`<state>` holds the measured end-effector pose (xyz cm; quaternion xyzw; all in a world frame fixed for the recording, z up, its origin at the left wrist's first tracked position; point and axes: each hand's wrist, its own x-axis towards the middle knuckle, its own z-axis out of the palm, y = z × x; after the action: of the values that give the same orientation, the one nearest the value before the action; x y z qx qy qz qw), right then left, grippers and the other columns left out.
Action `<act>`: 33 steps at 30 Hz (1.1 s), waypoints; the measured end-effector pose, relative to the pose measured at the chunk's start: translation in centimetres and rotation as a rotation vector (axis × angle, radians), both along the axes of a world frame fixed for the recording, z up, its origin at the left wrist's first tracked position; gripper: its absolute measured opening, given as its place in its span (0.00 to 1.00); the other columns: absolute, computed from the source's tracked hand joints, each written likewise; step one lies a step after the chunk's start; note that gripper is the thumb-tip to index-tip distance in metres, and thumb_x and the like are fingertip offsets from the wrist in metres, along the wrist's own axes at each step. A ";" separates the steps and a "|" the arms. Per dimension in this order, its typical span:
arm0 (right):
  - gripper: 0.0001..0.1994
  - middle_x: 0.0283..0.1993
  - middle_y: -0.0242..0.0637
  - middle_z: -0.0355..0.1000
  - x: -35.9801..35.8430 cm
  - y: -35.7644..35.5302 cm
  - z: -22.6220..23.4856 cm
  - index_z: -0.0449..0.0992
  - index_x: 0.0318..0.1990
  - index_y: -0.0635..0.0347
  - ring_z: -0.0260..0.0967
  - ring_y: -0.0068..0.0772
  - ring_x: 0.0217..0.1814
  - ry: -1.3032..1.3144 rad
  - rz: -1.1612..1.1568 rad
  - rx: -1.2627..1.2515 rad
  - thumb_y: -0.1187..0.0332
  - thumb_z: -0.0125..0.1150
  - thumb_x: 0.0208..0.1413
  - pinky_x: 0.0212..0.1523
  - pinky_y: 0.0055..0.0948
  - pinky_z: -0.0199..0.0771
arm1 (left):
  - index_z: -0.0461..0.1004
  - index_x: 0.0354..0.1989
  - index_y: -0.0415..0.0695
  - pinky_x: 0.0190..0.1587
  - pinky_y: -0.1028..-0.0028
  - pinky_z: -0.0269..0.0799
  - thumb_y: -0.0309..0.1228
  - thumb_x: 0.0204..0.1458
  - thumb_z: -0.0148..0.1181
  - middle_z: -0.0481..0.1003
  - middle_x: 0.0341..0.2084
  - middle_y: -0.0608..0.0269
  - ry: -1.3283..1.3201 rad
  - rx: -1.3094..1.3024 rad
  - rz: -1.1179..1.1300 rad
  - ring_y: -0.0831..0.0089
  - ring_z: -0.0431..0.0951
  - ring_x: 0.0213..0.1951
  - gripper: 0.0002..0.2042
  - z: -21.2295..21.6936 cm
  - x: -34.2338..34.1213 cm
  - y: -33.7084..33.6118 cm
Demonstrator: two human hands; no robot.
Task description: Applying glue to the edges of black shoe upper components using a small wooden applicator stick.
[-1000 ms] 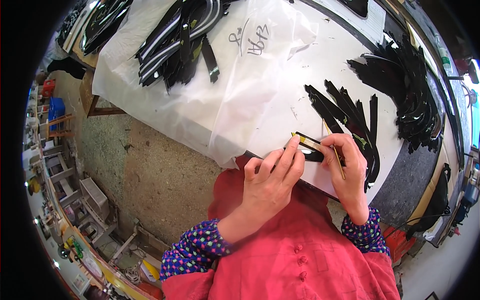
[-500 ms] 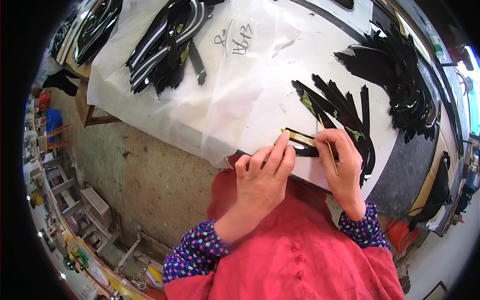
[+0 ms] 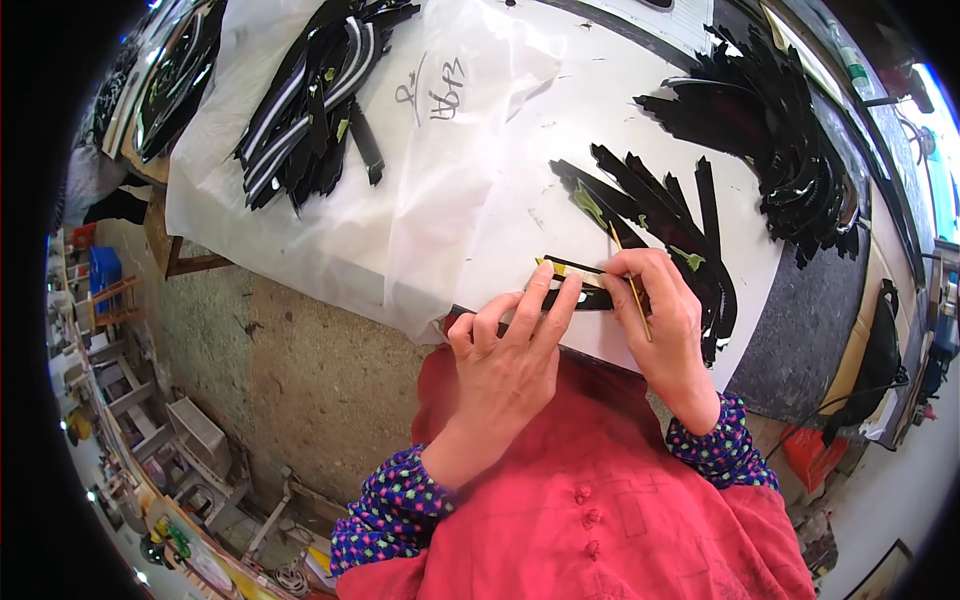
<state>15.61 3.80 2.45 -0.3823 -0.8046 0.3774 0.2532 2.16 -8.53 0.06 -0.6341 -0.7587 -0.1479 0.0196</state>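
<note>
At the far left of the bench a heap of black strips with white edging (image 3: 300,100) lies on a clear plastic sheet (image 3: 440,190) that droops over the table edge; if an elbow or sleeve catches that loose overhang, the sheet could slide and drag the heap toward the floor. Moving right, the left hand (image 3: 510,350) lies flat with its fingers stretched forward, fingertips pressing down on a short black strip with a yellow end (image 3: 575,285), which sits on the white table top (image 3: 520,200) close to the near edge. The hold is only a press from above, not a grip, so the strip could skid or pivot under the fingers if the pressure is uneven. Just beside it, the right hand (image 3: 665,315) is closed around a thin yellow stick (image 3: 630,285), pinched like a pen, its tip meeting the strip's right part. Because the stick works so near the left fingertips, a slip could jab them or smear whatever the tip carries onto the table; I cannot tell what is on the tip. Behind the hands a fan of loose black strips (image 3: 660,215) lies touching the work area, and the right wrist could brush and scatter them. Farther right, a larger black pile (image 3: 780,130) sits well apart.
</note>
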 end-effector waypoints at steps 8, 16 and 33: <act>0.09 0.40 0.43 0.75 -0.2 0.6 1.8 0.74 0.46 0.65 0.75 0.44 0.33 0.013 0.036 0.356 0.81 0.62 0.59 0.32 0.34 0.76 | 0.72 0.65 0.62 0.53 0.67 0.55 0.30 0.49 0.62 0.67 0.64 0.77 0.006 0.009 0.006 0.75 0.66 0.52 0.30 0.3 -0.1 0.0; 0.10 0.25 0.31 0.69 -1.6 0.6 0.4 0.75 0.40 0.65 0.64 0.18 0.22 0.246 0.058 -0.349 0.68 0.51 0.72 0.24 0.20 0.64 | 0.72 0.65 0.63 0.54 0.67 0.54 0.25 0.45 0.62 0.67 0.65 0.75 -0.018 0.094 0.032 0.72 0.67 0.51 0.34 -0.7 0.2 0.2; 0.07 0.33 0.38 0.72 -2.0 0.0 -1.2 0.74 0.40 0.65 0.71 0.33 0.26 0.098 0.152 -0.019 0.70 0.54 0.69 0.28 0.29 0.72 | 0.75 0.61 0.62 0.54 0.67 0.55 0.29 0.46 0.64 0.66 0.67 0.74 -0.057 0.131 0.044 0.73 0.66 0.54 0.29 -1.1 0.3 0.0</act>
<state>13.56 3.77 1.24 -0.3037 -0.8143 0.4212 0.2594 2.46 -8.48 -1.07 -0.6102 -0.7614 -0.2146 0.0428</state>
